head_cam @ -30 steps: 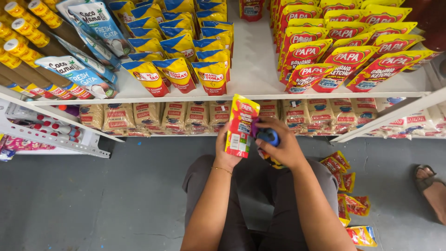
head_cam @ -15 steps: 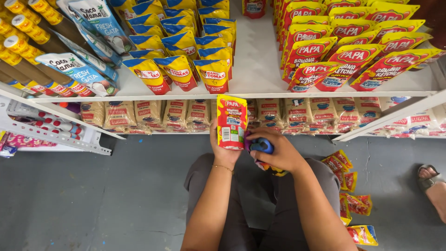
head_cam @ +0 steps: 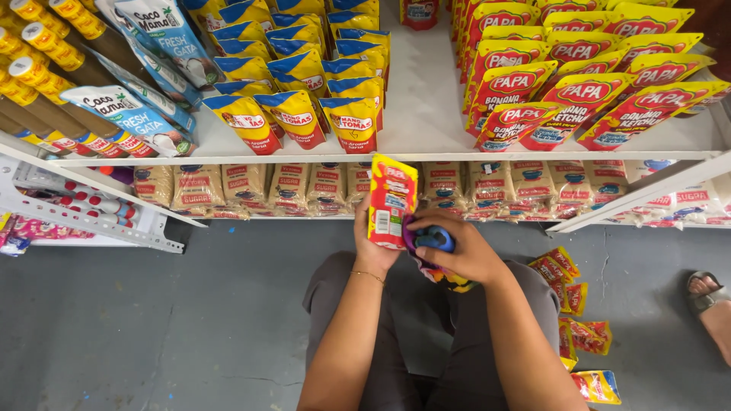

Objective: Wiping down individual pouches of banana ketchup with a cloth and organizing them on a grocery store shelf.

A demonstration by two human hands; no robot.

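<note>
You have one view, from your head, looking steeply down and forward: your hands sit close at centre, the white shelf (head_cam: 426,144) above, grey floor (head_cam: 175,320) below.

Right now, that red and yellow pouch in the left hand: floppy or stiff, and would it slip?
The red and yellow pouch probably feels fairly firm: it stands upright above the left hand without drooping. It looks light, held at its bottom end alone. Its glossy film may be somewhat slippery.

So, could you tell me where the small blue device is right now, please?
In the head view it sits just right of centre, gripped in the right hand, pressed against the red and yellow pouch that the left hand holds upright.
</note>
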